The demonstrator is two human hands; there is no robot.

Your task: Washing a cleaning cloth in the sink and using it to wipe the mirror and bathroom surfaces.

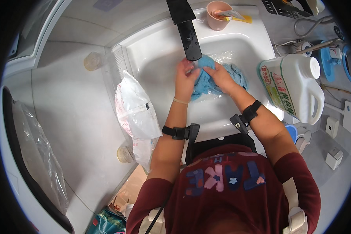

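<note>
Blue wet cloth (204,80) is bunched up under the black faucet (190,41) in a white washbasin (152,58). My right hand (220,77) grips its upper part, with the thumb on top. At the cloth's left side is my left hand (187,79), fingers bent and apart beneath the spout; it is unclear whether it touches the cloth. More of the cloth lies to the right in shallow, rippling water, partly behind my right hand.
A large white plastic jug (302,87) stands on the right. A pink cup (218,25) holding a yellow-handled brush sits on the basin's back rim. White plastic packaging (137,111) lies along the left edge, near a clear ribbed plastic tray (114,67).
</note>
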